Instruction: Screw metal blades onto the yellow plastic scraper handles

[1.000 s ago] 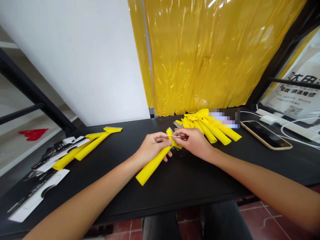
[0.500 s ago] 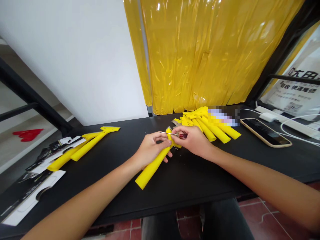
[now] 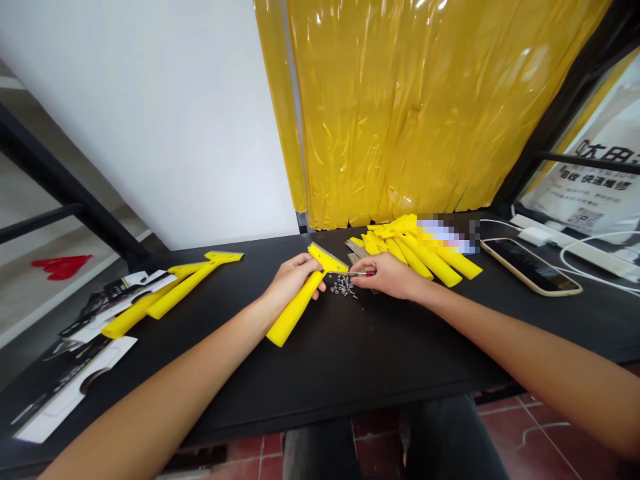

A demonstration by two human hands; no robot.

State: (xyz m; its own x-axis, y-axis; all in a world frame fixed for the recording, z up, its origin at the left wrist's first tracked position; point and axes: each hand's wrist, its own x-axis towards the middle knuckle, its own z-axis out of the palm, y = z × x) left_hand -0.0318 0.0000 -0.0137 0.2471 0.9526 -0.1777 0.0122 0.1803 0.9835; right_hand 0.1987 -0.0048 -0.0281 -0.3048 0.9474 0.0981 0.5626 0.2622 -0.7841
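Observation:
My left hand (image 3: 296, 279) is closed around a yellow scraper (image 3: 296, 308), holding it near the neck with its wide head tilted up and away from me. A metal edge runs along the top of that head. In my right hand (image 3: 393, 275) is a screwdriver (image 3: 361, 273) with a dark red handle, its shaft pointing left to the head's right end. Whether the tip touches the scraper I cannot tell. Small loose screws and nuts (image 3: 343, 287) lie on the black table just below the head. Thin flat blades (image 3: 356, 251) lie behind my right hand, partly hidden.
Several yellow scraper parts (image 3: 425, 257) are heaped at the back right, beside a phone (image 3: 533, 265) and white cables (image 3: 595, 268). To the left lie two more scrapers (image 3: 183, 288) and black-and-white cardboard packaging (image 3: 75, 387). Yellow plastic sheeting (image 3: 400, 120) hangs behind the black table (image 3: 400, 360).
The scraper has turned so its broad head faces me. My right hand has drawn the screwdriver slightly right and down, uncovering the screws and nuts. The camera view has shifted a little.

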